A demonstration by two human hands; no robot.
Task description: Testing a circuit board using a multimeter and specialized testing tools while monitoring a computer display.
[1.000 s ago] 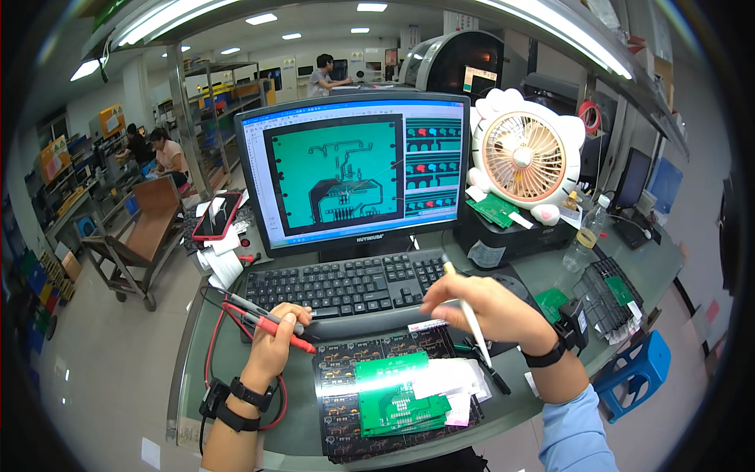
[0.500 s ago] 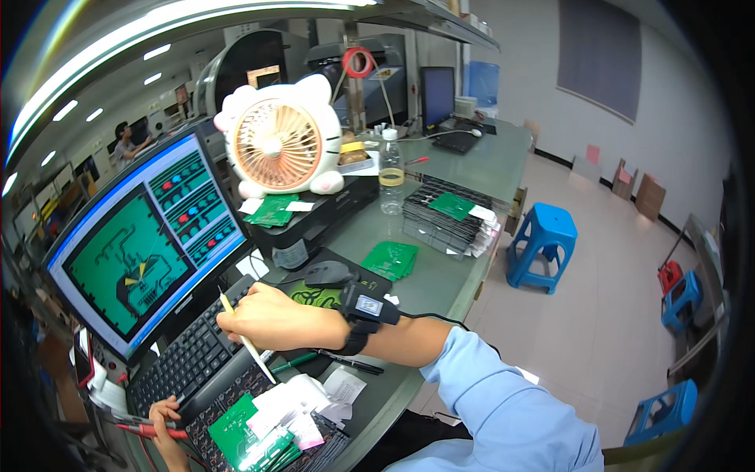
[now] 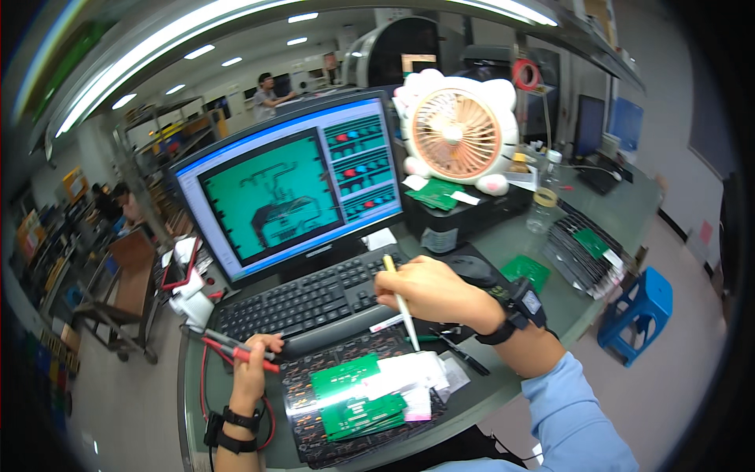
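Note:
My left hand (image 3: 250, 376) is closed around a pair of test probes, one with a red probe body (image 3: 242, 355) and one grey. It sits at the left edge of a dark patterned board stack (image 3: 303, 409). On that stack lie green circuit boards (image 3: 346, 385) with white paper slips (image 3: 409, 374) over their right side. My right hand (image 3: 432, 293) grips a slim pale-yellow pen-like stick (image 3: 404, 311), one end pointing down toward the slips. This hand hovers over the right part of the black keyboard (image 3: 314, 295). Each wrist wears a black strap.
Behind the keyboard stands a monitor (image 3: 271, 200) showing a green board layout. A cat-shaped fan (image 3: 456, 130) rests on a black box (image 3: 464, 224). To the right are a bottle (image 3: 543, 200), another board stack (image 3: 578, 252) and a blue stool (image 3: 637, 315). Dark pens (image 3: 464, 354) lie near the slips.
The view has swung left, bringing my left hand and the probes fully into sight. My right hand still holds the stick. Yellow marks on the screen's layout are gone.

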